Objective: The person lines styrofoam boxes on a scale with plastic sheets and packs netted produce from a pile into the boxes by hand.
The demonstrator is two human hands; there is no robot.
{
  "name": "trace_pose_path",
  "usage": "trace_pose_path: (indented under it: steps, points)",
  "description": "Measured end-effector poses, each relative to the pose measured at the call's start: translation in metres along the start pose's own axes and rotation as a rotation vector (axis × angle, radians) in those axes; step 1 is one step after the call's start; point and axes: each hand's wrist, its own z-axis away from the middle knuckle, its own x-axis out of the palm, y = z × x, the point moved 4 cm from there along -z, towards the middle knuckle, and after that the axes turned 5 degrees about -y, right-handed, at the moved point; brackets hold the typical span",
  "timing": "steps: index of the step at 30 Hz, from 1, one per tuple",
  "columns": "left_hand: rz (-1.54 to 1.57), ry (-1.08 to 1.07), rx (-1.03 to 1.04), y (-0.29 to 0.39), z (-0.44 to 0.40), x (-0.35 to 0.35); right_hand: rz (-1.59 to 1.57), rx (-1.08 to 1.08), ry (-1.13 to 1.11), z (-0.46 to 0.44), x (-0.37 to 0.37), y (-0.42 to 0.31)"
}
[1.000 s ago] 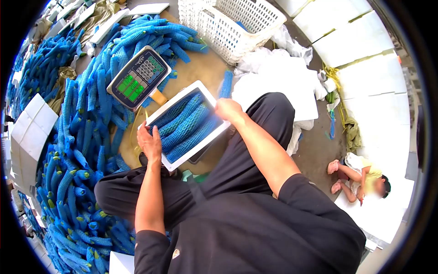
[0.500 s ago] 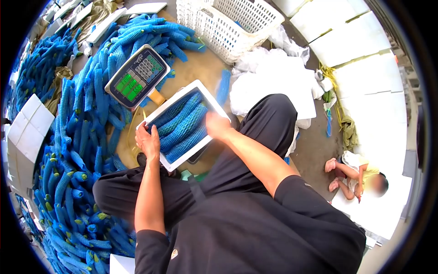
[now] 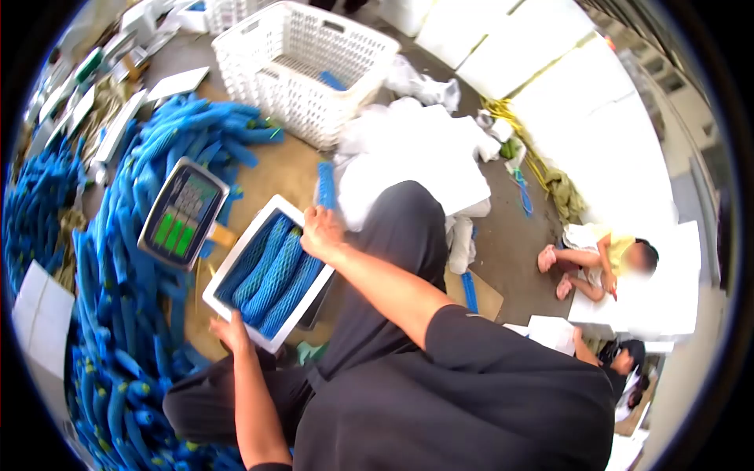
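A white foam box (image 3: pixel 210 293) sits tilted in front of my crossed legs. Inside lie several long pieces in blue foam net sleeves (image 3: pixel 267 271), side by side. My right hand (image 3: pixel 323 234) grips the box's right rim, fingers curled over the edge. Beside the lower left corner is my left hand (image 3: pixel 231 334), its thumb raised and fingers stretched out, holding nothing; whether it touches the box I cannot tell. Just beyond the box stands a scale display (image 3: pixel 183 213) with lit green readouts. A single blue-sleeved piece (image 3: pixel 326 186) lies past my right hand.
A big pile of blue-sleeved pieces (image 3: pixel 118 314) spreads along my left. A white plastic crate (image 3: pixel 294 78) stands ahead, with white plastic sheeting (image 3: pixel 416 153) right of it. One person (image 3: pixel 597 259) sits at the right; another person (image 3: pixel 624 361) is lower right.
The view has turned, shifting the scene left and down. My right hand has moved from the box's right side toward its far corner. My left hand has slid down off the left rim.
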Motion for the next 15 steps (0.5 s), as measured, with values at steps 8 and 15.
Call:
trace_pose_path:
  steps: [8, 15]
  points:
    - [0.61, -0.636, -0.389, -0.029, 0.008, 0.014, -0.236, 0.268, -0.399, -0.011, 0.033, 0.031]
    - [0.747, -0.643, -0.37, -0.013, 0.009, 0.016, -0.071, 0.029, -0.227, -0.001, 0.0, 0.019]
